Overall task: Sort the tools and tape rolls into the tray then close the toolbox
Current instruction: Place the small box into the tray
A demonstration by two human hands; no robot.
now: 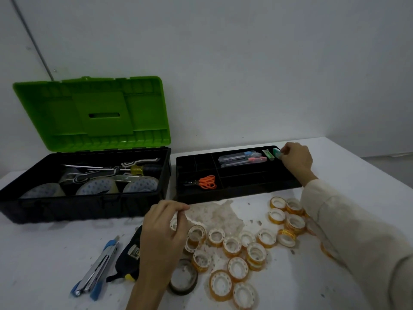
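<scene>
The black compartment tray (237,195) lies right of the open toolbox (85,206), whose green lid (93,113) stands up. Inside the tray are orange scissors (206,182), boxed utility knives (242,158) and a small green box (268,154). My right hand (296,161) pinches a small teal box (276,152) at the tray's far right corner. My left hand (164,233) hovers over the table and pinches a small tape roll (174,223). Several small yellow tape roll pieces (232,246) lie scattered in front of the tray.
Two blue-and-silver utility knives (96,271) and a black tape measure (130,258) lie at the front left. A larger dark tape roll (183,278) sits beside my left wrist. Torn paper (214,214) lies under the rolls. The toolbox holds big tape rolls (96,186) and a screwdriver (138,170).
</scene>
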